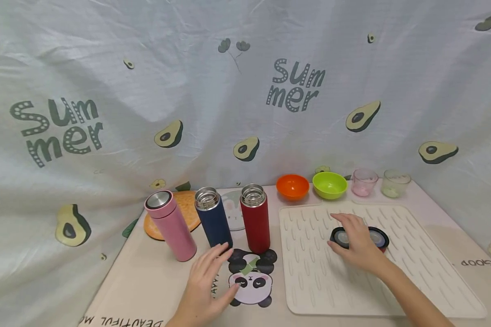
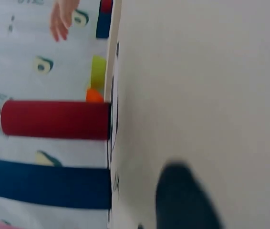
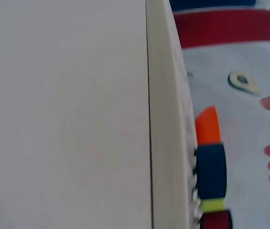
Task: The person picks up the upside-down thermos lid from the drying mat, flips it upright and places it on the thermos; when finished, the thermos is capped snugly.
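My left hand (image 1: 206, 284), its fingers spread and holding nothing, hovers in front of the navy blue vacuum flask (image 1: 216, 227). Beside that stands a red flask (image 1: 257, 225); both are upright with their steel mouths uncovered. Over the cream mat (image 1: 311, 290) my right hand (image 1: 358, 245) hangs above two bottle lids, thumb and fingers apart. The right wrist view shows a gap between this hand and the navy lid (image 3: 211, 171) and red lid (image 3: 216, 220). Seen from the head, the hand hides part of the navy lid (image 1: 340, 237) and the red lid (image 1: 378, 238).
A pink flask (image 1: 173, 229) with its lid on stands at the left, by an orange-slice coaster (image 1: 153, 227). Along the back are an orange bowl (image 1: 293, 187), a green bowl (image 1: 329, 185), a pink cup (image 1: 364, 182) and a clear cup (image 1: 394, 183). A printed curtain hangs behind.
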The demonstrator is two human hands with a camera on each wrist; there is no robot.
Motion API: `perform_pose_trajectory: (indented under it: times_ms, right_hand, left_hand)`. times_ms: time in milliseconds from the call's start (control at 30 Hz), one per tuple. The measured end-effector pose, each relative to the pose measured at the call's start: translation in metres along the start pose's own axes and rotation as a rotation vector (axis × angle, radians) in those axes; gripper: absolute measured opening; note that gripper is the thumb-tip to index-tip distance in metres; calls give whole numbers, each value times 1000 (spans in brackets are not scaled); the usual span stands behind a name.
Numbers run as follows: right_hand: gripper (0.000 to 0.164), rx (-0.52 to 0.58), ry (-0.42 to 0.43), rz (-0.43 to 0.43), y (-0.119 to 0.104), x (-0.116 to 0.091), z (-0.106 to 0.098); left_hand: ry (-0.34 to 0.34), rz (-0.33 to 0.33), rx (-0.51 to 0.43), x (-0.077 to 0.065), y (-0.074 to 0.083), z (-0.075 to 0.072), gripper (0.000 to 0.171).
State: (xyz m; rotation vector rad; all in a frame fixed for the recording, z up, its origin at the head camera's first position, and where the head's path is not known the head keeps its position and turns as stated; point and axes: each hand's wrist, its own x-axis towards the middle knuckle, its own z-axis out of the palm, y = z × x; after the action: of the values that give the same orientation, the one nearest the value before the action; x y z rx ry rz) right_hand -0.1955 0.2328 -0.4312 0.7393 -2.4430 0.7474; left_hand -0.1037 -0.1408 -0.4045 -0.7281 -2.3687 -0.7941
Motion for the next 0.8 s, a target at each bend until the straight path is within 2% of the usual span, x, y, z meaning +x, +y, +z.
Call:
perform_pose_trajectory:
  times_ms: [200, 300, 400, 633, 800]
  right_hand:
    - [74, -158, -153, 149, 28, -14, -4]
    - [76, -218, -222, 168, 33, -16, -3]
    - [76, -270, -252, 170, 36, -17, -1]
    - [73, -271, -187, 155, 42, -17, 7]
    - [71, -150, -88, 68, 24, -11, 11]
  left_hand:
    - [-119, -2, -30, 4, 12, 14, 63]
    - [-172, 2, -57, 6, 15, 20, 59]
    - [-232, -15, -73, 9, 17, 24, 56]
    - [-437, -177, -276, 21, 20, 35, 44]
    - [-515, -252, -491, 30, 17, 44, 43]
